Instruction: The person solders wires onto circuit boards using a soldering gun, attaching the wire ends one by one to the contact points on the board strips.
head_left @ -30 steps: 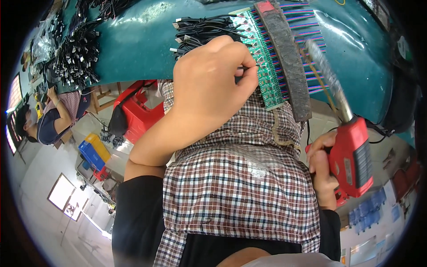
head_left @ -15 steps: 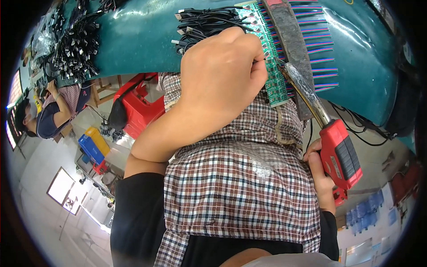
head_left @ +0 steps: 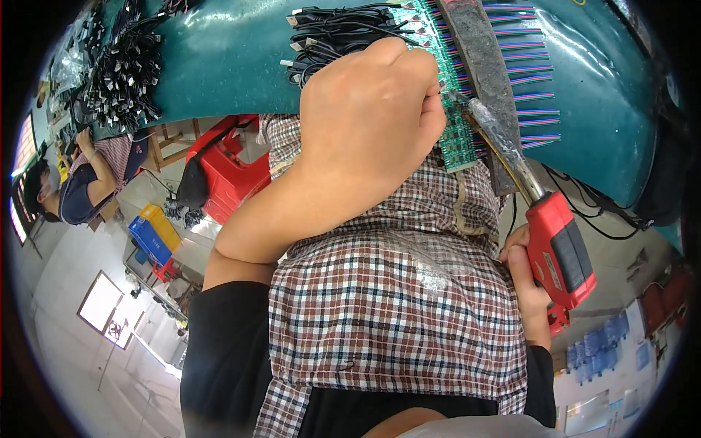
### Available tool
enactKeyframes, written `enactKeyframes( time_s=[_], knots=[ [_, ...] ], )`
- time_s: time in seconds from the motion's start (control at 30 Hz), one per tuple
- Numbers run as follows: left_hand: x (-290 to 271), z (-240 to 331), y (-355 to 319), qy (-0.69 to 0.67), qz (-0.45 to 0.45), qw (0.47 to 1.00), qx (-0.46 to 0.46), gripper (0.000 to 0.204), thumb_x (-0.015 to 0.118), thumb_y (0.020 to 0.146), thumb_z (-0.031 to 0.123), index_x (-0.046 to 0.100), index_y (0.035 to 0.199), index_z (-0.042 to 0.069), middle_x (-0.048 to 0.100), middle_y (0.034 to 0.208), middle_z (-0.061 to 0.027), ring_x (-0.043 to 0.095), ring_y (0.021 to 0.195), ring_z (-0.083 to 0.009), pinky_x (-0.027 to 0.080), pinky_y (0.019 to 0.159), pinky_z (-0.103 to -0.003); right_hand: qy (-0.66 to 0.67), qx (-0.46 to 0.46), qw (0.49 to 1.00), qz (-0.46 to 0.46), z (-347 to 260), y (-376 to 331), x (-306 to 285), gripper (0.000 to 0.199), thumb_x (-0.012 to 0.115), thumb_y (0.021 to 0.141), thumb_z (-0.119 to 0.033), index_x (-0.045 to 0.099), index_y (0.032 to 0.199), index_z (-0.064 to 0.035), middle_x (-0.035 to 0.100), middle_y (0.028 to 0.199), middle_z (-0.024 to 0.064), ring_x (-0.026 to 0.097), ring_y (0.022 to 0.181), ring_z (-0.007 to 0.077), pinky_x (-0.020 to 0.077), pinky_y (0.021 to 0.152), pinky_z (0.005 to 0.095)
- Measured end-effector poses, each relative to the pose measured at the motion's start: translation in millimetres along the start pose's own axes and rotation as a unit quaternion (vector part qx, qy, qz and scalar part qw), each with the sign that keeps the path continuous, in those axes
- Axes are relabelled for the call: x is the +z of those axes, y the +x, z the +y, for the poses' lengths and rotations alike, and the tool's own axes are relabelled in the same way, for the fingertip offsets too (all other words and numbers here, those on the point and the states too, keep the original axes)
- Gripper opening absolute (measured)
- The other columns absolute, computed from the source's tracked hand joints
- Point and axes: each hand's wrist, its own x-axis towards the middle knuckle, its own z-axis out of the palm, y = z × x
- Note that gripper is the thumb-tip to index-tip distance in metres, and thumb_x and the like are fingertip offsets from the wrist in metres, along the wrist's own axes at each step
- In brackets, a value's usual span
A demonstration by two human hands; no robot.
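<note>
- The right hand (head_left: pixel 529 288) has its grip clenched around the red handle of a soldering gun (head_left: pixel 558 252), low at the right of the view.
- The gun's grey barrel slants up and left, and its tip meets the edge of the green circuit board strip (head_left: pixel 456 109).
- The left hand (head_left: pixel 365 117) is curled into a loose fist over the strip, with the fingertips tucked under; whether it pinches anything cannot be told.
- The strip lies on the teal table (head_left: pixel 234 58), partly hidden under that hand, beside a dark worn bar (head_left: pixel 478 58).
- Short coloured wires (head_left: pixel 529 73) fan out to the right of the bar.
- A bundle of black cables (head_left: pixel 328 29) lies just left of the strip.
- More black cable ends (head_left: pixel 124 73) are piled farther left on the table.
- Another person (head_left: pixel 84 175) in a checked shirt sits at the far left.
</note>
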Motion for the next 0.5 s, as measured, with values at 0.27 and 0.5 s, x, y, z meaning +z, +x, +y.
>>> enactKeyframes(
  time_s=[0.27, 0.5],
  knots=[
    [0.6, -0.2, 0.5, 0.000, 0.002, 1.000, 0.000, 0.013, 0.074, 0.070, 0.006, 0.062, 0.072, 0.011, 0.058, 0.069, 0.0006, 0.061, 0.059, -0.0138, 0.046, 0.053, -0.029, -0.004, 0.018, 1.000, 0.015, -3.6, -2.2, -0.5, 0.012, 0.058, 0.092, -0.002, 0.049, 0.099, -0.0045, 0.056, 0.081, 0.0086, 0.054, 0.074, 0.0151, 0.0458, 0.069, 0.0282],
    [0.5, -0.3, 0.8, -0.005, 0.001, 1.000, 0.003, 0.014, 0.074, 0.070, 0.006, 0.061, 0.072, 0.011, 0.058, 0.069, 0.0004, 0.061, 0.059, -0.0139, 0.046, 0.053, -0.029, 0.027, 0.051, 0.998, 0.022, -2.6, -2.0, -3.2, 0.014, 0.069, 0.087, 0.000, 0.067, 0.101, -0.0009, 0.066, 0.086, 0.0043, 0.061, 0.077, 0.0143, 0.0495, 0.071, 0.0301]
  ],
)
